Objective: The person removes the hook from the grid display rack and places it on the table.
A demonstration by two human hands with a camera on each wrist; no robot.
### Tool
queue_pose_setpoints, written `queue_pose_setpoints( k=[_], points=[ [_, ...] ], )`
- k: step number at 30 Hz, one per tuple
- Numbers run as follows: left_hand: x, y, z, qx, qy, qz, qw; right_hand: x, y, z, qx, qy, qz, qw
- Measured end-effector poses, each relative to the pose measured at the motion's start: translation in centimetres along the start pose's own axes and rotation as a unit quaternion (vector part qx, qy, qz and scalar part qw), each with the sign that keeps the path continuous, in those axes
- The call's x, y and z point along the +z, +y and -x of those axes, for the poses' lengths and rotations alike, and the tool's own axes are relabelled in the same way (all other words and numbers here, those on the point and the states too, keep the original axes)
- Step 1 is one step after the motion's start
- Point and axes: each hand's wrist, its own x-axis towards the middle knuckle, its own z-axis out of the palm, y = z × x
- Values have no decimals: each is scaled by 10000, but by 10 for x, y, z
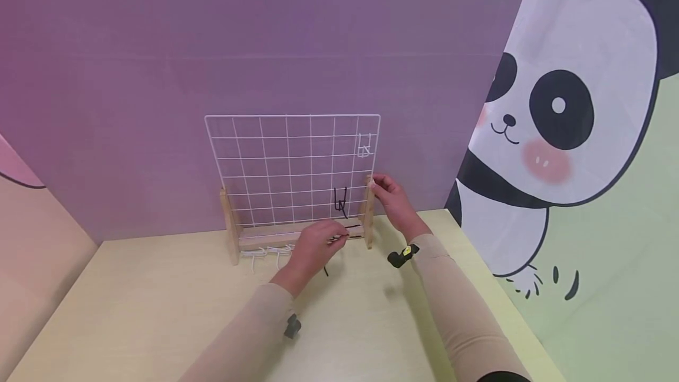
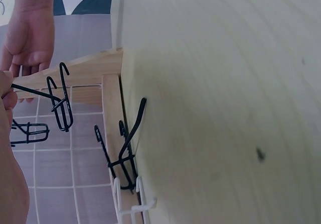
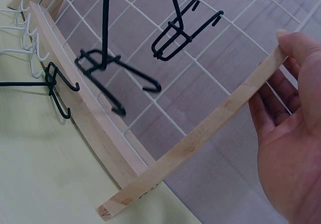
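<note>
Pinched between the thumb and fingertips of the left hand [image 1: 315, 244], which are closed together on its stem, is a black hook [image 2: 60, 103]; the right hand [image 1: 394, 200] grips the right upright [image 1: 369, 217] near its top, thumb on the near face, fingers bent behind. Left forearm reaches forward and rightward, back of the hand upward; right forearm reaches forward and leftward, palm turned toward the upright. Below lies the table [image 1: 132, 311], at whose back edge, nearer the back right corner than the back left, stands a white wire panel [image 1: 289, 158] in a wooden frame with a base rail [image 3: 88, 123]. Held before the panel's lower right part, the pinched hook has its prongs directed toward the right upright. White hooks [image 1: 267, 250] lie along the rail's front, left of another black hook [image 2: 121, 161] with its prongs at the rail. Upon the panel hang a black hook, low and right, and a white one, near the upper right corner.
</note>
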Motion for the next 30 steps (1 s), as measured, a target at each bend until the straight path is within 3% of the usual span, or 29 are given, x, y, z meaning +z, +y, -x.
queue_pose_setpoints(
  k=[7, 18, 30],
  points=[
    [9, 1, -3, -5, -63, 25, 10000, 0, -1, 1, 38, -21, -1, 10000],
    [22, 0, -5, -155, -425, -136, 9989, 0, -2, 2, 100, 8, 93, 9999],
    [25, -3, -7, -170, -593, -281, 9977, -1, -2, 1, 140, -63, 264, 9995]
  ],
)
